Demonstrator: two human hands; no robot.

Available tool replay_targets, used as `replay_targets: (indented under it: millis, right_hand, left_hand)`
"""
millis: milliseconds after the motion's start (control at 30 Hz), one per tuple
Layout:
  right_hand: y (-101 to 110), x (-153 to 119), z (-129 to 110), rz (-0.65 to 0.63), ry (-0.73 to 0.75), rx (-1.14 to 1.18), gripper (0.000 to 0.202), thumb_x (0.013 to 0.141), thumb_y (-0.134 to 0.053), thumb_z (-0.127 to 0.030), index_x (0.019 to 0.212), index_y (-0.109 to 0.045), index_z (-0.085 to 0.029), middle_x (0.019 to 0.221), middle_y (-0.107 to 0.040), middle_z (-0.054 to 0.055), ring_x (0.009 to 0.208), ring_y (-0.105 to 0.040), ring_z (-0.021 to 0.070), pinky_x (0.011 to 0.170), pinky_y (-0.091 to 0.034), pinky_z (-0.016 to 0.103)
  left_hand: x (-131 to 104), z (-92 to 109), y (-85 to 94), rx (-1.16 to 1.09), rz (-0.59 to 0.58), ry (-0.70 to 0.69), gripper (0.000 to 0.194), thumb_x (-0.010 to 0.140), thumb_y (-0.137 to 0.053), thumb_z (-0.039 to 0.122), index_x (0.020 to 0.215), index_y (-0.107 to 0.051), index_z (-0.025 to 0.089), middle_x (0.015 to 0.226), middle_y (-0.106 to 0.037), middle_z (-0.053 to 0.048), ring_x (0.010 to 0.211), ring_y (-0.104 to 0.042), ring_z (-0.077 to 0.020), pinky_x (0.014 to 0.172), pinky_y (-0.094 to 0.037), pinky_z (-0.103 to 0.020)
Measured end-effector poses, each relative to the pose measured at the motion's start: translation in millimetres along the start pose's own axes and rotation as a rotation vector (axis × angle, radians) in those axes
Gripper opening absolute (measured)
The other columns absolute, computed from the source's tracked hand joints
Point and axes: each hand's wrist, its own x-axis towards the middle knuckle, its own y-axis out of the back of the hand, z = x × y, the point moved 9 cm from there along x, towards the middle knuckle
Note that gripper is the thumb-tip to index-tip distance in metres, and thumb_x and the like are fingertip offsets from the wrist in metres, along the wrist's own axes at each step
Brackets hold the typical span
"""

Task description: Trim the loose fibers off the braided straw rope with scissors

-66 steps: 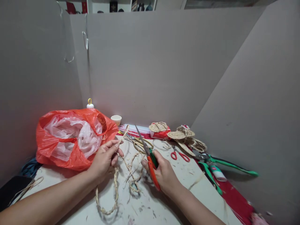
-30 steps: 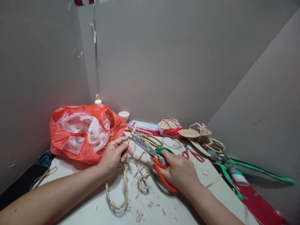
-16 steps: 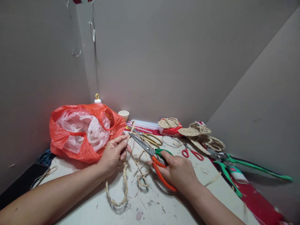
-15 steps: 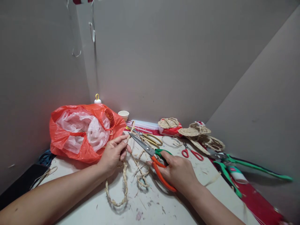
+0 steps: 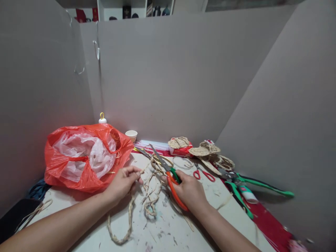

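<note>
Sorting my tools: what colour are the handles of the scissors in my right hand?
One orange, one green, on the scissors; head view.

Plastic bag [image 5: 84, 155] lies left on the table [image 5: 162, 234]; paper cup [image 5: 131, 134] behind it; pruning shears [image 5: 244, 187] at right.

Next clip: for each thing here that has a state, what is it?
Left hand: pinching the braid end.
Braid: limp, looped on the table.
Right hand: gripping the scissors.
Scissors: blades shut, tip raised toward the wall.
Red bag: open, white plastic inside.
Cup: upright.
Small red scissors: lying flat.
Green pruners: lying flat, handles spread.
</note>
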Motion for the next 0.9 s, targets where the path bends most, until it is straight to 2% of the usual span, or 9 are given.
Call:
replay_targets:
  millis: [133, 200, 300, 400, 467, 533, 633, 767, 900]
  right_hand:
    - [-11.9, 1.2, 3.6, -0.076, -0.072, 0.053, 0.048, 0.078, -0.04, -0.068, 0.078, -0.062, -0.025, 0.064, -0.067, 0.003, 0.06, -0.061, 0.0193, 0.052, -0.035, 0.025]
    - [-12.8, 3.5, 6.0, -0.064, -0.096, 0.074, 0.051, 0.078, -0.038, -0.07, 0.079, -0.063, -0.026, 0.068, -0.068, 0.003, 0.063, -0.062, 0.0197, 0.053, -0.035, 0.026]
    - [-10.9, 8.3, 10.6, -0.029, -0.122, 0.085, 0.052, 0.077, -0.038, -0.071, 0.079, -0.063, -0.025, 0.071, -0.069, 0.005, 0.065, -0.063, 0.0212, 0.055, -0.036, 0.027]
    - [-9.6, 12.4, 13.0, -0.018, -0.126, 0.088, 0.051, 0.076, -0.041, -0.07, 0.079, -0.064, -0.024, 0.072, -0.07, 0.006, 0.067, -0.064, 0.0222, 0.056, -0.036, 0.028]
    - [-9.7, 13.3, 11.3, -0.024, -0.109, 0.079, 0.049, 0.076, -0.044, -0.068, 0.081, -0.065, -0.024, 0.074, -0.07, 0.006, 0.07, -0.065, 0.0227, 0.058, -0.038, 0.028]
    - [-11.1, 12.9, 7.5, -0.044, -0.08, 0.058, 0.043, 0.078, -0.046, -0.061, 0.083, -0.066, -0.023, 0.078, -0.071, 0.008, 0.074, -0.066, 0.0232, 0.062, -0.04, 0.029]
    - [-14.2, 11.1, 1.1, -0.087, -0.031, 0.013, 0.036, 0.077, -0.049, -0.052, 0.084, -0.067, -0.022, 0.08, -0.072, 0.01, 0.075, -0.067, 0.0249, 0.065, -0.042, 0.03]
    - [-16.0, 10.2, -2.9, -0.128, 0.012, -0.044, 0.036, 0.074, -0.051, -0.05, 0.083, -0.069, -0.019, 0.08, -0.072, 0.012, 0.075, -0.067, 0.0261, 0.065, -0.044, 0.031]
    - [-18.4, 10.7, -2.4, -0.16, 0.037, -0.063, 0.038, 0.073, -0.049, -0.049, 0.084, -0.069, -0.019, 0.081, -0.072, 0.012, 0.077, -0.067, 0.0251, 0.067, -0.046, 0.03]
  left_hand:
    - [-4.3, 12.0, 1.6, 0.263, 0.052, -0.096, 0.025, 0.068, -0.07, 0.029, 0.087, -0.068, 0.013, 0.079, -0.067, -0.007, 0.063, -0.054, -0.0118, 0.06, -0.041, -0.022]
    - [-14.5, 30.6, 5.2, 0.329, 0.132, -0.198, 0.033, 0.07, -0.069, 0.028, 0.1, -0.067, 0.016, 0.099, -0.067, -0.01, 0.081, -0.058, -0.0164, 0.075, -0.043, -0.027]
    - [-33.0, 59.8, -0.1, 0.353, 0.153, -0.277, 0.035, 0.076, -0.064, 0.032, 0.109, -0.063, 0.02, 0.116, -0.062, -0.009, 0.096, -0.057, -0.019, 0.087, -0.041, -0.031]
    - [-41.2, 92.1, -20.5, 0.383, 0.107, -0.316, 0.033, 0.079, -0.061, 0.034, 0.109, -0.062, 0.02, 0.113, -0.063, -0.009, 0.103, -0.055, -0.0203, 0.09, -0.041, -0.031]
    - [-32.5, 113.6, -48.9, 0.445, 0.005, -0.364, 0.033, 0.08, -0.06, 0.034, 0.109, -0.062, 0.019, 0.108, -0.064, -0.009, 0.101, -0.056, -0.0202, 0.088, -0.043, -0.03]
    - [-10.4, 132.8, -81.5, 0.523, -0.081, -0.456, 0.031, 0.081, -0.058, 0.033, 0.108, -0.061, 0.017, 0.108, -0.064, -0.009, 0.1, -0.058, -0.0194, 0.088, -0.044, -0.029]
    - [53.5, 135.7, -111.2, 0.707, -0.003, -0.413, 0.032, 0.082, -0.058, 0.028, 0.111, -0.058, 0.017, 0.108, -0.063, -0.008, 0.098, -0.059, -0.0175, 0.088, -0.044, -0.027]
    - [144.4, 112.0, -129.8, 0.738, 0.13, -0.281, 0.038, 0.081, -0.061, 0.025, 0.116, -0.055, 0.012, 0.116, -0.058, -0.015, 0.104, -0.056, -0.0227, 0.089, -0.045, -0.035]
    - [202.8, 72.0, -135.2, 0.725, 0.166, -0.104, 0.035, 0.087, -0.054, 0.032, 0.118, -0.052, 0.016, 0.118, -0.055, -0.009, 0.099, -0.058, -0.0211, 0.082, -0.05, -0.041]
